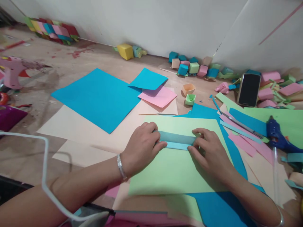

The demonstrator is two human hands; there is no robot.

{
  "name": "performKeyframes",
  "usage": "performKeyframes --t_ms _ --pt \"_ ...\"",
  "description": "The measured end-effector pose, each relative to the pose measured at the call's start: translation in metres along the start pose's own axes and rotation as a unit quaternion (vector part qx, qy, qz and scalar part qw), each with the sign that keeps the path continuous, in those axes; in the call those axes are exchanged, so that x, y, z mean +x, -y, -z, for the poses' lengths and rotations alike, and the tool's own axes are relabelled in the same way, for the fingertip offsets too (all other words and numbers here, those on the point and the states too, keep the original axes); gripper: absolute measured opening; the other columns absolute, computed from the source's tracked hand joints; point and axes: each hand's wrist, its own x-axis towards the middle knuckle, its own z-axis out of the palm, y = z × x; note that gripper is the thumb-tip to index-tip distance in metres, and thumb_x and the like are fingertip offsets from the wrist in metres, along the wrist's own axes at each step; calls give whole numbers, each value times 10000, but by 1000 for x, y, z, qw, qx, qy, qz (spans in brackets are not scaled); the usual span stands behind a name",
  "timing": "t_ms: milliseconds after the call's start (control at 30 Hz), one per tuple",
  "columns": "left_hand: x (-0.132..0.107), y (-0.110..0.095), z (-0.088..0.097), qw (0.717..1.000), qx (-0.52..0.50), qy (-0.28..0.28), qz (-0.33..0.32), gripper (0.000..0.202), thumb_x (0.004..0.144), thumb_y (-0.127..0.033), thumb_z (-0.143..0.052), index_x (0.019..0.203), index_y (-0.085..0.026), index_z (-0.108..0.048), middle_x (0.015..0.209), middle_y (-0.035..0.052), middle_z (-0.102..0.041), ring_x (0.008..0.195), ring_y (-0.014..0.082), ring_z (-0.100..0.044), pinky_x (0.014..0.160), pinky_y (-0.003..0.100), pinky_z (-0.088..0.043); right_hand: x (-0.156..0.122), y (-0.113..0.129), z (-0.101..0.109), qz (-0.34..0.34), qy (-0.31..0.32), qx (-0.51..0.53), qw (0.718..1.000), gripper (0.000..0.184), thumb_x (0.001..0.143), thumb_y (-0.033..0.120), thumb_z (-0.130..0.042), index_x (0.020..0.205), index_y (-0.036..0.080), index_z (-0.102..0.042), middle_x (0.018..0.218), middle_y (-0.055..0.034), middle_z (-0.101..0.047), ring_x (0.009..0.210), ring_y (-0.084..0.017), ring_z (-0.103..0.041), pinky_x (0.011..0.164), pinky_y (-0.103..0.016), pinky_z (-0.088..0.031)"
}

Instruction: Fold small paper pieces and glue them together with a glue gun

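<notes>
A folded strip of light blue paper lies on a pale green sheet in the middle of the table. My left hand presses and pinches the strip's left end, fingers curled. My right hand pinches the strip's right end with thumb and fingertips. A silver bangle circles my left wrist. Both forearms rest low over the papers.
A large blue sheet, peach sheets and pink square lie behind. Small paper boxes and cubes line the wall. A phone leans at right, near scissors and a blue glue gun. A pink glue gun lies left.
</notes>
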Motion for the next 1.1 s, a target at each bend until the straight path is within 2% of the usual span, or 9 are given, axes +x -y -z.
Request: performKeyframes --t_ms 300,433,633,933,1100 --pt "2 3 1 999 37 13 13 391 838 -454 -659 601 -159 -563 773 46 -522 740 196 -483 649 344 -381 1 1 1 4 -3 -4 1000 213 866 251 -569 663 187 -551 1147 -121 -571 985 -264 -520 823 -445 -467" --pt "3 9 4 999 22 30 16 428 802 -514 -676 587 -162 -564 754 37 -511 740 198 -488 622 333 -357 1 0 0 3 -2 -1 1000 213 869 249 -566 666 186 -553 1153 -122 -566 971 -263 -518 823 -445 -460" --pt "4 13 11 997 -34 60 29 361 840 -375 -665 580 -165 -527 769 19 -498 753 182 -498 657 329 -377 1 0 -1 -2 8 -10 1000 223 879 244 -553 666 180 -550 1169 -121 -571 973 -259 -514 845 -446 -449" --pt "3 9 8 997 19 65 24 353 901 -373 -565 617 -166 -534 773 40 -496 766 209 -486 680 369 -388 3 4 -1 0 20 -53 998 217 878 201 -528 665 171 -555 1161 -140 -579 972 -279 -513 807 -453 -437" --pt "3 10 7 997 8 65 43 373 883 -389 -593 597 -166 -508 782 35 -494 769 195 -492 681 344 -390 3 4 -1 4 21 -69 997 201 878 202 -525 687 164 -575 1157 -144 -575 962 -275 -516 798 -440 -434"
